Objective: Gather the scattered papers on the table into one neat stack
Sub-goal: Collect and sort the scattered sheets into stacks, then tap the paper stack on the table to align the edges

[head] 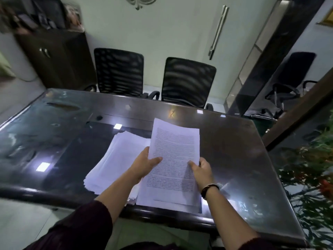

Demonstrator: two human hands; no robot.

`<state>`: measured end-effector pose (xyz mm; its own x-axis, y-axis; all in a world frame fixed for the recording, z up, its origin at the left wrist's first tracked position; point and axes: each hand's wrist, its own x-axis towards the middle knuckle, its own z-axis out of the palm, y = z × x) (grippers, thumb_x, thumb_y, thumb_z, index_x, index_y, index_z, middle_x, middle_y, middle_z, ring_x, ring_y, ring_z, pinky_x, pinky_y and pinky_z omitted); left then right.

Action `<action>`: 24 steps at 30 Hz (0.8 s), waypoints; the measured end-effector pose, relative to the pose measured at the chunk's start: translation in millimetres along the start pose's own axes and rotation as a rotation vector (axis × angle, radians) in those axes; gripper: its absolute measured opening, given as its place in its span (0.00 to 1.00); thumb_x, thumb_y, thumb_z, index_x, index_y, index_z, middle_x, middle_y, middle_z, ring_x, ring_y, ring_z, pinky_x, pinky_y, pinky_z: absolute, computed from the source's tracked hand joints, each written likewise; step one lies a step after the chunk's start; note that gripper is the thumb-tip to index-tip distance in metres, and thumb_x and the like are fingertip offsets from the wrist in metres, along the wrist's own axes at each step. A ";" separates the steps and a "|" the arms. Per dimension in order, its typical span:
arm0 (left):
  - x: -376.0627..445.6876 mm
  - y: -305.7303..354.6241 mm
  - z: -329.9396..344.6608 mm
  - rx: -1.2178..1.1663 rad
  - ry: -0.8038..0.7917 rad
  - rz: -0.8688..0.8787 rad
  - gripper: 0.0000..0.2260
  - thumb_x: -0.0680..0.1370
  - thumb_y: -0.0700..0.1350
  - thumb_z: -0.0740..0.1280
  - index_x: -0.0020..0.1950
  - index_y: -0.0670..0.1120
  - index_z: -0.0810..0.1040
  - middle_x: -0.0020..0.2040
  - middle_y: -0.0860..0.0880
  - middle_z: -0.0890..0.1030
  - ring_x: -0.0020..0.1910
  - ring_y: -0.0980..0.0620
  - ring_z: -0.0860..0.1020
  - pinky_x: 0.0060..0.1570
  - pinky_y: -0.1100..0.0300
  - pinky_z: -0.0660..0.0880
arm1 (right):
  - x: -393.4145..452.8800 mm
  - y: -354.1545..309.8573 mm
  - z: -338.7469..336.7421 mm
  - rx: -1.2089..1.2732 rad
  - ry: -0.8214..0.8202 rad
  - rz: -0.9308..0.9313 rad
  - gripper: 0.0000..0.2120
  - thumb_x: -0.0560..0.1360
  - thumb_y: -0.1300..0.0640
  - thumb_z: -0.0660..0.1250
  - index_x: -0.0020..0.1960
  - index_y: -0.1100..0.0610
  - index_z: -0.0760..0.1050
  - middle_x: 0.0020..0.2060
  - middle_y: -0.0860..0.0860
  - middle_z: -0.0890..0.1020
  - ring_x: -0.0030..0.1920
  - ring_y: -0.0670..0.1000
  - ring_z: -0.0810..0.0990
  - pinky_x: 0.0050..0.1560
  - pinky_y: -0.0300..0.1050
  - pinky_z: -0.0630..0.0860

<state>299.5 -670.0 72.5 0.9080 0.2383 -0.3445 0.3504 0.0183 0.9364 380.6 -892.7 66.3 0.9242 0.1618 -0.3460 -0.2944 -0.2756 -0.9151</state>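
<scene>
A printed sheaf of papers [173, 152] is lifted off the dark glossy table [234, 145], its top edge curling away from me. My left hand [144, 165] grips its left edge with the thumb on the text. My right hand [201, 170], with a dark wristband, pinches its right edge. Under the sheaf, near the table's front edge, lie more printed sheets [162, 201]. To the left a loosely fanned pile of white papers [117, 159] rests flat on the table, partly hidden by my left forearm.
Two black mesh chairs [119, 71] [187, 80] stand at the table's far side. A dark cabinet [55, 58] is at the back left, another chair [292, 78] at the right. Plant leaves [310, 168] crowd the right edge.
</scene>
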 end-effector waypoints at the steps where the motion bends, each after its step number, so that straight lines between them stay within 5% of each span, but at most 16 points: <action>1: -1.1 -4.1 -8.7 0.042 0.013 -0.038 0.22 0.74 0.54 0.75 0.67 0.53 0.76 0.60 0.51 0.85 0.59 0.47 0.84 0.63 0.41 0.80 | 1.0 4.4 10.0 -0.032 -0.005 0.003 0.03 0.79 0.55 0.70 0.51 0.54 0.79 0.47 0.51 0.86 0.51 0.57 0.85 0.55 0.60 0.82; 6: -6.8 -30.1 -50.7 0.236 0.290 -0.096 0.14 0.79 0.49 0.72 0.63 0.49 0.78 0.57 0.52 0.84 0.55 0.47 0.83 0.56 0.48 0.80 | 5.1 14.7 71.2 -0.104 -0.090 0.035 0.03 0.80 0.55 0.66 0.49 0.53 0.78 0.47 0.49 0.85 0.49 0.53 0.83 0.56 0.57 0.81; 9: -11.3 -39.0 -81.3 0.411 0.474 -0.101 0.05 0.80 0.45 0.71 0.53 0.47 0.77 0.46 0.52 0.80 0.46 0.47 0.79 0.40 0.55 0.73 | 4.3 19.5 112.0 -0.093 -0.123 0.096 0.03 0.79 0.57 0.65 0.51 0.55 0.77 0.48 0.51 0.84 0.49 0.54 0.82 0.55 0.55 0.80; 12: -1.4 -41.8 -119.5 0.470 0.545 -0.112 0.06 0.80 0.42 0.69 0.56 0.44 0.79 0.49 0.47 0.82 0.46 0.44 0.80 0.36 0.58 0.71 | 9.2 13.2 154.7 -0.145 -0.145 0.099 0.09 0.78 0.59 0.63 0.57 0.57 0.74 0.52 0.51 0.81 0.50 0.54 0.79 0.50 0.47 0.73; 16: 31.2 -46.5 -162.8 0.528 0.474 -0.140 0.08 0.81 0.41 0.67 0.59 0.44 0.78 0.49 0.50 0.80 0.42 0.53 0.78 0.34 0.61 0.69 | 25.7 10.9 199.9 -0.278 -0.159 0.111 0.16 0.79 0.58 0.63 0.65 0.61 0.67 0.55 0.53 0.78 0.51 0.55 0.75 0.50 0.45 0.69; 18: 49.7 -53.3 -181.3 0.585 0.415 -0.200 0.06 0.80 0.41 0.66 0.57 0.44 0.78 0.50 0.49 0.80 0.44 0.49 0.78 0.34 0.59 0.70 | 35.3 15.9 215.6 -0.433 -0.103 0.133 0.20 0.77 0.55 0.66 0.64 0.62 0.68 0.55 0.57 0.78 0.52 0.58 0.77 0.49 0.47 0.72; 22: 74.3 -80.8 -208.7 0.826 0.248 -0.382 0.21 0.79 0.50 0.69 0.71 0.46 0.73 0.69 0.41 0.71 0.66 0.39 0.72 0.56 0.50 0.74 | 42.6 35.9 227.8 -0.768 0.124 0.250 0.37 0.68 0.40 0.72 0.67 0.61 0.69 0.65 0.59 0.73 0.67 0.63 0.72 0.62 0.56 0.75; 24: 81.9 -90.9 -213.7 0.778 0.222 -0.417 0.29 0.77 0.58 0.71 0.72 0.44 0.70 0.70 0.42 0.70 0.67 0.39 0.72 0.59 0.48 0.75 | 39.6 40.7 231.9 -0.769 0.131 0.355 0.45 0.65 0.34 0.75 0.70 0.61 0.66 0.68 0.60 0.71 0.68 0.62 0.71 0.64 0.57 0.74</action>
<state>292.9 -444.6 -26.6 0.6363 0.5423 -0.5487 0.7695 -0.4964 0.4017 348.8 -677.8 -32.6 0.8433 -0.1534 -0.5151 -0.3685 -0.8627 -0.3463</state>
